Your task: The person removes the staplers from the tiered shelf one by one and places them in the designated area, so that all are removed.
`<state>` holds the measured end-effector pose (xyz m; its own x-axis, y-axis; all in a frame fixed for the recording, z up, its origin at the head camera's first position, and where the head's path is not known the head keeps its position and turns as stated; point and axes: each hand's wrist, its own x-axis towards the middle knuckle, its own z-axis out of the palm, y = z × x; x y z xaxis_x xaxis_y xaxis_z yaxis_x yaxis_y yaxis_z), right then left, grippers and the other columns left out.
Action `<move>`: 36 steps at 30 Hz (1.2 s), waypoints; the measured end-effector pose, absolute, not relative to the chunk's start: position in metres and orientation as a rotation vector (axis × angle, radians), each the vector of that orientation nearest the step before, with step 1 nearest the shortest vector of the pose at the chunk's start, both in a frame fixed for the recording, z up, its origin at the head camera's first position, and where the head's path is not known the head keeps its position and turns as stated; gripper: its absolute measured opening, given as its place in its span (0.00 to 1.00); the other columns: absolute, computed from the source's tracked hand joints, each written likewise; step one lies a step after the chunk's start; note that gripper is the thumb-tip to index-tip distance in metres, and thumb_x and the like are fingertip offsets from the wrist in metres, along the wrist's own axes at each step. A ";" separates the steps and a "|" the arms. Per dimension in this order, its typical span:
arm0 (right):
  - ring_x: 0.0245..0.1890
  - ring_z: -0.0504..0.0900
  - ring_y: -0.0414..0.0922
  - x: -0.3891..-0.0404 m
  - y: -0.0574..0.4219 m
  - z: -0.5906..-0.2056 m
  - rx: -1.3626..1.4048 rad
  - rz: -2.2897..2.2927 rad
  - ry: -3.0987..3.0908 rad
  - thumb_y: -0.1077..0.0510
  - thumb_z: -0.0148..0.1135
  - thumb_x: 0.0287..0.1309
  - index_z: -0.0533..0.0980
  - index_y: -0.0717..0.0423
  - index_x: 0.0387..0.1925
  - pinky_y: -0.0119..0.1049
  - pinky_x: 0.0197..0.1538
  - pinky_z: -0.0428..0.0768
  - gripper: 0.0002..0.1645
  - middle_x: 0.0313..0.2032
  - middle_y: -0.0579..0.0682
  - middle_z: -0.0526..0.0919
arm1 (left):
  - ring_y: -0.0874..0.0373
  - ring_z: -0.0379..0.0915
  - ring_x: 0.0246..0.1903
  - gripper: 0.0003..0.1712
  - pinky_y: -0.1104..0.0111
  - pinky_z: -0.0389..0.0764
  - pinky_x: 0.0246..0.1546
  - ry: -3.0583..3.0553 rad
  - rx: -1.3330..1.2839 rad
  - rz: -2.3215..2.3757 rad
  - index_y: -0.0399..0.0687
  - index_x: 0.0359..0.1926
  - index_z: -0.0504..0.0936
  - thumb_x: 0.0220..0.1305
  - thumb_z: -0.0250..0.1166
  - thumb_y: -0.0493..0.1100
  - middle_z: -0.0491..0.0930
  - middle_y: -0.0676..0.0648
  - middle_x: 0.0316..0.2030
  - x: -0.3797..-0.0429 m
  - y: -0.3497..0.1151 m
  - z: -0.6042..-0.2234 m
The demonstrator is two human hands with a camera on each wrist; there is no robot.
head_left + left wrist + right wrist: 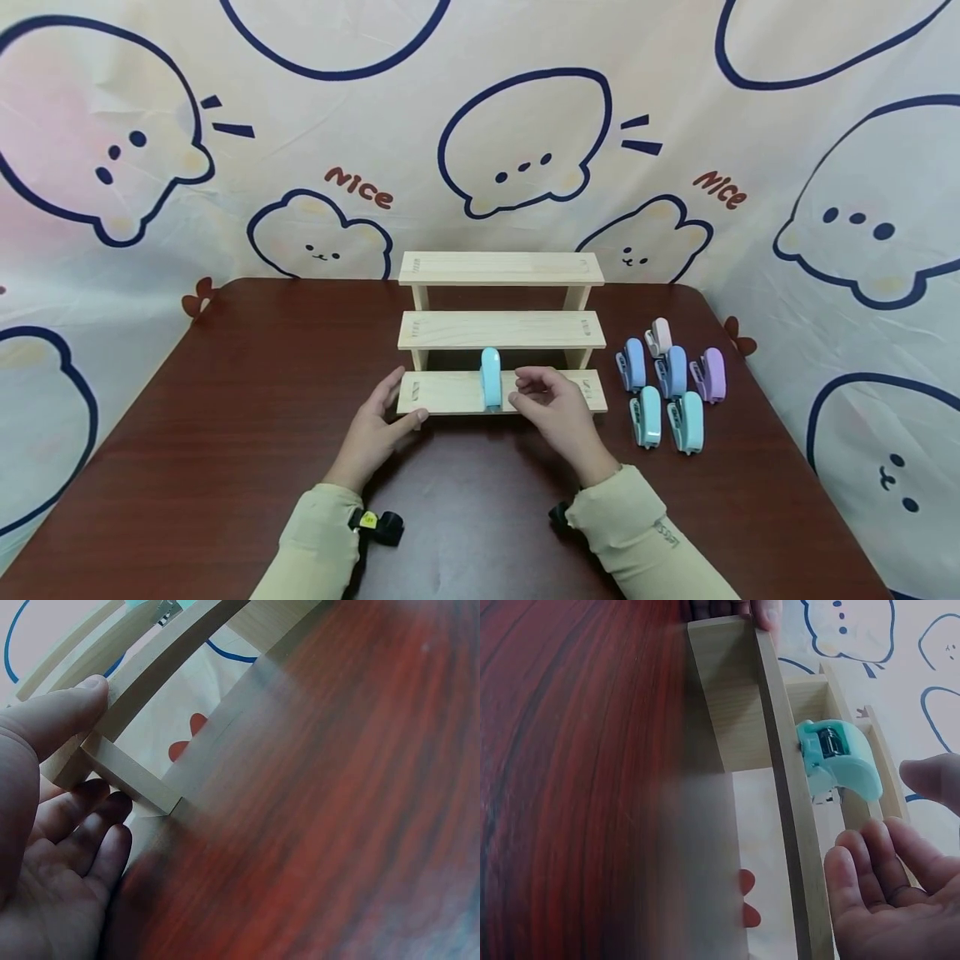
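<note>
A three-tier wooden shelf rack [501, 331] stands on the table. One turquoise stapler [491, 379] sits upright on its lowest board, near the middle; the right wrist view shows that stapler [844, 761] from its side. With the thumb on the front edge and fingers round the end, my left hand [375, 433] holds the left end of that board [79, 754]. Just right of the stapler, my right hand [558, 417] hovers over the board with loosely bent fingers. It holds nothing, and a gap separates its fingers [877, 859] from the stapler.
To the right of the rack, several staplers stand grouped on the brown table [225, 400]: a whitish stapler [658, 337], blue ones [672, 372], a purple stapler [709, 375] and turquoise ones [687, 422]. A patterned cloth [525, 142] hangs behind the table.
</note>
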<state>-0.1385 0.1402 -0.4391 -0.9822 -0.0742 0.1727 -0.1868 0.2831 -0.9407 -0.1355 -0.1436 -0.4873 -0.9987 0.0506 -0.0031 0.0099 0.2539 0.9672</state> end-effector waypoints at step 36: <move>0.38 0.79 0.44 -0.155 0.107 -0.432 0.192 1.717 -2.558 0.53 0.76 0.55 0.80 0.59 0.53 0.38 0.45 0.79 0.26 0.40 0.50 0.82 | 0.53 0.65 0.64 0.50 0.77 0.74 0.47 2.441 0.094 1.929 0.45 0.78 0.54 0.62 0.73 0.39 0.70 0.42 0.68 -0.137 -0.142 -0.487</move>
<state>-0.1548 0.1072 -0.4323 -0.9907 -0.0727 0.1148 -0.1338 0.3737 -0.9179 -0.1368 -0.1424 -0.4865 -0.9977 0.0656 0.0148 0.0295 0.2304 0.9726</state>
